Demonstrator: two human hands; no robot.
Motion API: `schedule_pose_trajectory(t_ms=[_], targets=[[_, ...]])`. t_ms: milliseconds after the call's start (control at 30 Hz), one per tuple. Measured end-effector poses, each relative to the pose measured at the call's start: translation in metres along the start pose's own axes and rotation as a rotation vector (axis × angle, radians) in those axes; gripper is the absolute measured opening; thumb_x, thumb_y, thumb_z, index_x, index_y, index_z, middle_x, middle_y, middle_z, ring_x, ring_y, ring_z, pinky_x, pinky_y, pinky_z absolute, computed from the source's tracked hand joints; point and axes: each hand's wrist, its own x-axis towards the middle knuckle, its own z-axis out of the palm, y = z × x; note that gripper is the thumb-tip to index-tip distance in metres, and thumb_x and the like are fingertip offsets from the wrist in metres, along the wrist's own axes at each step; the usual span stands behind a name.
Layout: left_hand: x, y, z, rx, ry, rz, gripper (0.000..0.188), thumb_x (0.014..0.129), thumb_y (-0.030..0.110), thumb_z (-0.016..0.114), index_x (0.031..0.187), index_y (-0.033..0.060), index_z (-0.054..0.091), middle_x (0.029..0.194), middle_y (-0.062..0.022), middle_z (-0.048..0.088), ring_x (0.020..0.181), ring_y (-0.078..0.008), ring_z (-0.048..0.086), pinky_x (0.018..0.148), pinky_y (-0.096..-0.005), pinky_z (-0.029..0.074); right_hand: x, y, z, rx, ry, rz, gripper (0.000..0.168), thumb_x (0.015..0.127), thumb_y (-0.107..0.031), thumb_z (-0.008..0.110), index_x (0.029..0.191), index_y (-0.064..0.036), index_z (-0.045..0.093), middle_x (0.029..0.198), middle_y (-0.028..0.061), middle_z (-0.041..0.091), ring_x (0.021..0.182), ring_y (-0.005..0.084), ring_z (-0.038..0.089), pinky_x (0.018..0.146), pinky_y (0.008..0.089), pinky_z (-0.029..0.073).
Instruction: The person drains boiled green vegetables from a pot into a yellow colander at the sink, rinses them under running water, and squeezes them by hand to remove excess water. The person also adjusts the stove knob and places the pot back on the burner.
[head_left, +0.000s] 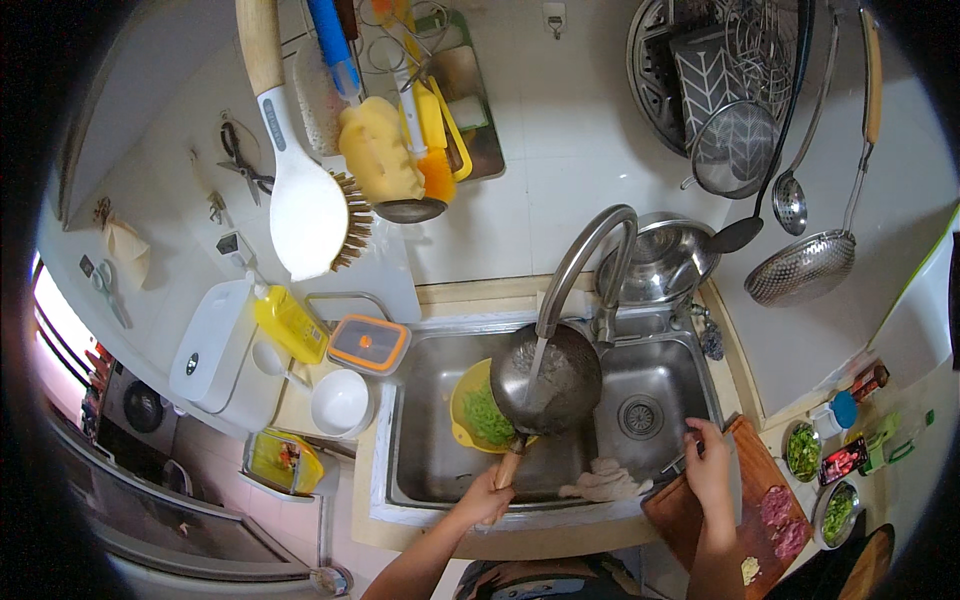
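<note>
My left hand (486, 495) grips the wooden handle (512, 461) of a dark metal wok (547, 382). The wok is held over the left sink basin (427, 375), and water runs into it from the curved faucet (559, 277). Below it, partly covered, a yellow colander (459, 397) holds shredded green vegetable (487, 416). My right hand (709, 465) hovers by the right basin's front corner, above a wooden cutting board (675, 510); its fingers are loosely bent, with nothing visible in them. A flat grey metal piece, perhaps a knife blade (736, 480), lies partly hidden beneath that hand.
Sliced raw meat (776, 506) and chopped pale bits (750, 570) lie on the board. Bowls of chopped greens (802, 450) and a phone (843, 461) stand at right. A wet cloth (607, 480) drapes the sink's front. A white brush (307, 210) and a skimmer (802, 266) hang overhead.
</note>
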Motion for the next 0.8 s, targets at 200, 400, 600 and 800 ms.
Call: schedule_pose_trajectory(t_ms=[200,400,600,800], targets=[[-0.011,0.025,-0.013,0.510,0.378,0.030,0.022,0.068,0.008,0.052,0.088,0.0022,0.044,0.060,-0.0126,0.052,0.049,-0.0233,0.052,0.043,-0.0330,0.041,-0.006,-0.005,-0.001,0.010,0.005,-0.007,0.020,0.072,0.003,0.049,0.091,0.000,0.052,0.083,0.0144,0.054,0.070,0.0236,0.055,0.057,0.0296,0.042],[-0.031,0.031,-0.041,1.019,0.616,0.073,0.030,0.065,0.011,0.058,0.088,0.0018,0.041,0.069,-0.0217,0.055,0.064,-0.0370,0.055,0.057,-0.0429,0.045,-0.015,0.013,0.016,0.063,-0.059,-0.011,0.024,0.070,0.004,0.049,0.093,0.000,0.052,0.084,0.0152,0.053,0.072,0.0256,0.055,0.059,0.0311,0.043],[-0.042,0.036,-0.057,1.393,0.810,-0.013,0.023,0.073,0.013,0.050,0.088,0.0046,0.036,0.073,-0.0172,0.055,0.060,-0.0359,0.055,0.051,-0.0454,0.044,-0.018,0.007,0.022,0.073,-0.114,-0.013,0.026,0.069,0.003,0.051,0.095,0.000,0.051,0.087,0.0171,0.054,0.075,0.0300,0.054,0.062,0.0340,0.043],[-0.046,0.031,-0.052,1.161,0.631,-0.006,0.025,0.070,0.010,0.053,0.090,0.0035,0.040,0.061,-0.0144,0.052,0.056,-0.0311,0.056,0.047,-0.0400,0.044,-0.014,0.007,0.022,0.125,-0.120,-0.057,0.024,0.070,0.002,0.051,0.095,0.000,0.052,0.087,0.0179,0.054,0.076,0.0313,0.054,0.064,0.0347,0.043]])
